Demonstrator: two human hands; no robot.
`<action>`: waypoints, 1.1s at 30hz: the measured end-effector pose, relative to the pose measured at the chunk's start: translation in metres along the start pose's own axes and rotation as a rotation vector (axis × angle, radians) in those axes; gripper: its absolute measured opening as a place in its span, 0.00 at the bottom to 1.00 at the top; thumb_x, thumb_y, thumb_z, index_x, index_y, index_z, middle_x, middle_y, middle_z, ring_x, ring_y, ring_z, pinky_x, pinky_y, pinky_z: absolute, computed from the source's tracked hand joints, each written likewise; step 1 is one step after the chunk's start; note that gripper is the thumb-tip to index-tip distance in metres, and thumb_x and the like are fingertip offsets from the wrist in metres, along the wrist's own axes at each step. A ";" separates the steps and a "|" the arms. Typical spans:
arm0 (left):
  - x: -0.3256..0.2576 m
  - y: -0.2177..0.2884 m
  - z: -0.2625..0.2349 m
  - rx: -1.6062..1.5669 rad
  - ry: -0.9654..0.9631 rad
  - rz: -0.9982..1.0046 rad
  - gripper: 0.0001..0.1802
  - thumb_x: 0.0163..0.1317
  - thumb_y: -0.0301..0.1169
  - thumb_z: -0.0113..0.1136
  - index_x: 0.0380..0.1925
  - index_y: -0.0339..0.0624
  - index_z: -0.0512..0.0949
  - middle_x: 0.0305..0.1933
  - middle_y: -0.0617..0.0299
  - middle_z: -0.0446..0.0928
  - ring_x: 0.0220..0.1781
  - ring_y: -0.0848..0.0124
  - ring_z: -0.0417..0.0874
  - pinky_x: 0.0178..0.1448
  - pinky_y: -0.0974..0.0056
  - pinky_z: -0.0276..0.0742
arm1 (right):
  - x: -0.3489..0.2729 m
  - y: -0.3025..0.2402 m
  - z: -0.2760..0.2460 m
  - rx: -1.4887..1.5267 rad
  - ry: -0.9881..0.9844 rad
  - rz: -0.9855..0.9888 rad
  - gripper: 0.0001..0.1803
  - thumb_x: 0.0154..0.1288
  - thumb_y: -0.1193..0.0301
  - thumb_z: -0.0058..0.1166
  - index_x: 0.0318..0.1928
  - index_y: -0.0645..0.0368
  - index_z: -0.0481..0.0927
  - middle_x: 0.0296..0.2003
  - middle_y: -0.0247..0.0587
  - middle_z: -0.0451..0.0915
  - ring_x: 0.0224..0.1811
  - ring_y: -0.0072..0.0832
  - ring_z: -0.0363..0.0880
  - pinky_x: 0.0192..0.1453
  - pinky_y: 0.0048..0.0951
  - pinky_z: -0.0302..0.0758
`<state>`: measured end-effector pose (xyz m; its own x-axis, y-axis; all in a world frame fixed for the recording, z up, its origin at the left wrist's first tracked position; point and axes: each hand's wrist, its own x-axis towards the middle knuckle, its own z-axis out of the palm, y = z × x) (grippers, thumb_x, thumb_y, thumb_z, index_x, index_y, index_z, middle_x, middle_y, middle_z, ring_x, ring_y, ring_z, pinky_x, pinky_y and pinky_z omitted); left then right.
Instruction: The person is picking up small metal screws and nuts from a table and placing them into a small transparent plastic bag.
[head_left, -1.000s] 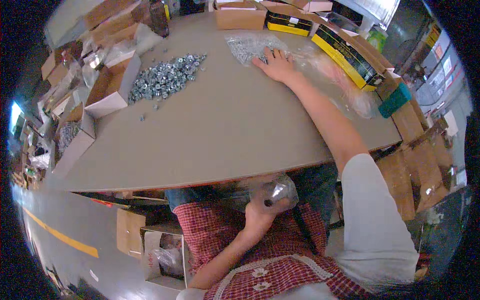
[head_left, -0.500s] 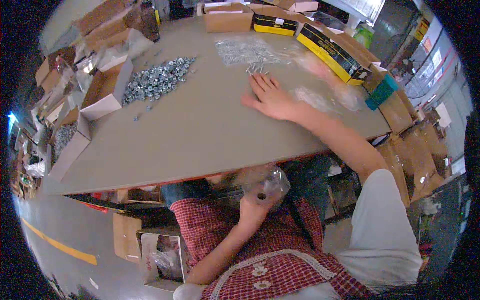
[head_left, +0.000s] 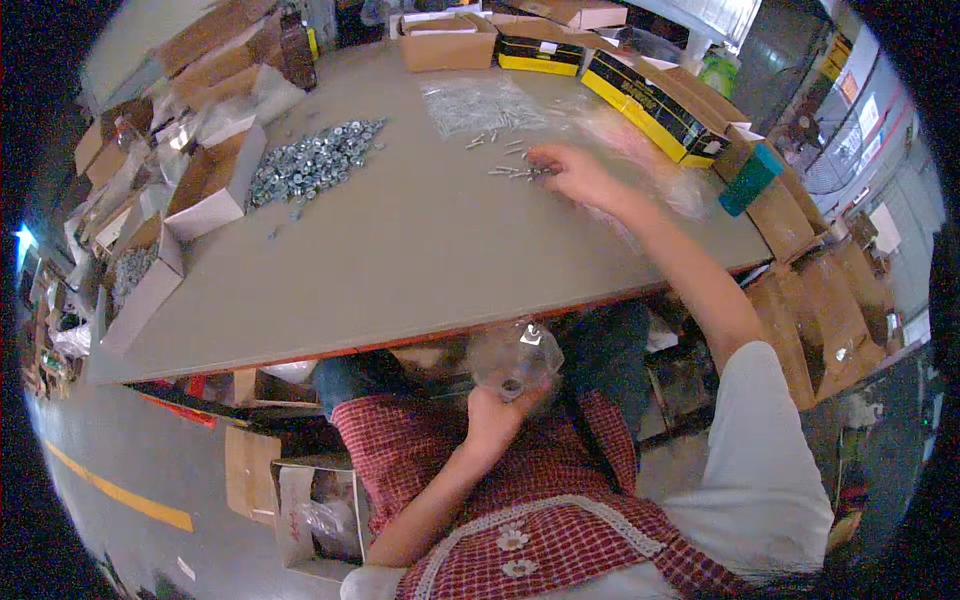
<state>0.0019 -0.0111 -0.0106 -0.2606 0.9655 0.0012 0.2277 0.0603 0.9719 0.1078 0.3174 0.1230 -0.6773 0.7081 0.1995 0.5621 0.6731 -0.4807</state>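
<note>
- The loose screws (head_left: pixel 512 172) could roll or scatter over the bench (head_left: pixel 400 250) if my right hand (head_left: pixel 575 172) brushes them sideways, since they are small, point in different directions and have nothing walling them in.
- One could slip from under my fingertips, I think, because those fingertips hide part of the cluster and a thin shank gives little to pinch.
- The bag of screws (head_left: pixel 470 108) lies flat just beyond; if my knuckles or sleeveless forearm dragged its thin plastic, more screws might spill beside the few lying near its edge.
- The clear pouch (head_left: pixel 520 350) could crumple or slide away, being slick, flimsy and held by one hand off the bench top. It shows a dark round spot; I cannot tell whether that is a hole.
- My right fingers curl down at the loose screws; I cannot tell whether they pinch any.
- My left hand (head_left: pixel 488 415) grips the clear pouch just below the bench's near edge, above my checked apron (head_left: pixel 440 440).
- The loose screws lie at my right fingertips, mostly to their left, and well apart from my left hand.
- A heap of small metal fittings (head_left: pixel 318 165) sits farther left, beside a white box (head_left: pixel 236 190).
</note>
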 end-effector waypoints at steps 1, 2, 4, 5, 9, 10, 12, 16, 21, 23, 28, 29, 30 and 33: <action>-0.001 0.006 -0.001 -0.033 0.015 -0.020 0.25 0.51 0.46 0.75 0.41 0.40 0.83 0.39 0.47 0.85 0.41 0.55 0.87 0.47 0.56 0.81 | 0.001 -0.001 0.000 -0.028 -0.073 0.021 0.30 0.56 0.80 0.58 0.63 0.58 0.73 0.58 0.44 0.78 0.57 0.35 0.78 0.63 0.36 0.74; -0.002 0.009 -0.001 -0.066 0.030 -0.039 0.24 0.51 0.45 0.75 0.41 0.40 0.83 0.39 0.48 0.85 0.41 0.55 0.87 0.47 0.56 0.81 | 0.001 -0.002 0.001 -0.030 -0.075 0.022 0.30 0.56 0.80 0.58 0.63 0.58 0.73 0.58 0.44 0.78 0.57 0.35 0.78 0.63 0.36 0.74; 0.000 -0.004 0.004 -0.099 0.037 0.007 0.23 0.51 0.44 0.75 0.41 0.40 0.83 0.40 0.48 0.85 0.42 0.55 0.87 0.47 0.56 0.81 | -0.002 -0.004 0.008 0.017 -0.013 0.042 0.26 0.56 0.80 0.57 0.58 0.58 0.77 0.49 0.42 0.83 0.52 0.32 0.81 0.59 0.36 0.77; 0.000 -0.010 0.005 -0.127 0.047 0.052 0.23 0.51 0.43 0.74 0.42 0.40 0.83 0.41 0.48 0.85 0.43 0.55 0.87 0.48 0.56 0.81 | -0.003 -0.007 0.011 0.019 -0.017 0.041 0.26 0.56 0.80 0.57 0.58 0.58 0.77 0.49 0.42 0.83 0.52 0.32 0.81 0.59 0.36 0.77; 0.000 -0.016 0.004 -0.105 0.035 0.030 0.23 0.52 0.43 0.74 0.43 0.40 0.83 0.43 0.48 0.85 0.43 0.55 0.87 0.48 0.56 0.81 | -0.010 -0.025 0.012 -0.118 0.058 -0.071 0.16 0.56 0.77 0.57 0.48 0.56 0.82 0.43 0.45 0.83 0.48 0.39 0.81 0.54 0.39 0.77; 0.001 -0.011 0.003 -0.128 0.026 0.025 0.23 0.52 0.42 0.74 0.43 0.40 0.83 0.42 0.48 0.85 0.43 0.55 0.87 0.48 0.56 0.81 | -0.013 -0.030 0.011 -0.207 0.087 -0.129 0.13 0.57 0.74 0.56 0.45 0.54 0.83 0.42 0.46 0.83 0.49 0.46 0.80 0.54 0.43 0.77; 0.001 -0.008 0.001 -0.152 0.019 0.019 0.23 0.52 0.42 0.74 0.44 0.41 0.83 0.42 0.49 0.85 0.43 0.55 0.87 0.48 0.56 0.81 | -0.019 -0.037 0.012 -0.262 0.093 -0.159 0.13 0.57 0.75 0.55 0.44 0.53 0.84 0.41 0.47 0.82 0.48 0.47 0.80 0.53 0.43 0.77; 0.003 -0.006 0.001 -0.095 -0.011 -0.028 0.22 0.52 0.41 0.74 0.44 0.41 0.82 0.41 0.50 0.85 0.43 0.55 0.87 0.48 0.55 0.81 | -0.024 -0.037 0.020 -0.280 0.155 -0.234 0.15 0.57 0.78 0.52 0.45 0.53 0.83 0.40 0.49 0.81 0.46 0.48 0.80 0.52 0.45 0.77; 0.002 -0.003 0.000 -0.057 -0.004 -0.019 0.22 0.54 0.41 0.73 0.44 0.41 0.82 0.40 0.50 0.85 0.43 0.54 0.87 0.47 0.54 0.80 | -0.009 -0.044 0.025 -0.206 0.118 -0.160 0.14 0.57 0.79 0.55 0.45 0.56 0.80 0.37 0.46 0.80 0.42 0.41 0.80 0.48 0.40 0.77; 0.001 -0.006 0.001 -0.143 0.010 0.021 0.22 0.54 0.41 0.72 0.44 0.40 0.82 0.41 0.49 0.85 0.44 0.53 0.86 0.48 0.54 0.80 | -0.008 -0.044 0.026 -0.207 0.044 -0.151 0.15 0.57 0.80 0.55 0.45 0.56 0.80 0.37 0.46 0.79 0.42 0.40 0.81 0.48 0.39 0.78; 0.000 -0.005 0.000 -0.045 0.008 0.036 0.26 0.55 0.43 0.71 0.50 0.42 0.79 0.46 0.48 0.83 0.47 0.52 0.85 0.49 0.53 0.80 | -0.037 -0.051 0.024 -0.101 0.009 -0.203 0.16 0.55 0.84 0.56 0.45 0.56 0.81 0.37 0.43 0.78 0.41 0.37 0.81 0.47 0.35 0.78; 0.001 -0.005 -0.001 -0.039 -0.022 0.022 0.27 0.55 0.43 0.71 0.52 0.42 0.78 0.47 0.47 0.83 0.48 0.51 0.85 0.50 0.53 0.80 | -0.047 -0.061 0.026 -0.095 -0.002 -0.199 0.16 0.55 0.84 0.56 0.45 0.56 0.81 0.37 0.43 0.78 0.41 0.37 0.81 0.47 0.35 0.78; 0.003 -0.009 0.001 -0.041 -0.025 0.007 0.27 0.55 0.43 0.71 0.52 0.42 0.78 0.47 0.47 0.83 0.48 0.51 0.85 0.50 0.53 0.80 | -0.058 -0.071 0.026 -0.089 -0.014 -0.242 0.16 0.55 0.84 0.56 0.44 0.56 0.82 0.38 0.43 0.79 0.42 0.37 0.81 0.47 0.35 0.78; 0.008 -0.008 0.000 0.110 0.074 0.209 0.29 0.54 0.44 0.72 0.53 0.41 0.77 0.46 0.47 0.83 0.45 0.51 0.85 0.47 0.54 0.81 | -0.100 -0.106 0.017 -0.039 -0.117 -0.366 0.16 0.56 0.83 0.56 0.45 0.56 0.82 0.39 0.42 0.79 0.43 0.37 0.81 0.48 0.34 0.78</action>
<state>-0.0014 -0.0039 -0.0180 -0.2643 0.9388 0.2208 0.3839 -0.1076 0.9171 0.1077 0.1721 0.1392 -0.8849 0.3915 0.2522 0.2889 0.8863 -0.3620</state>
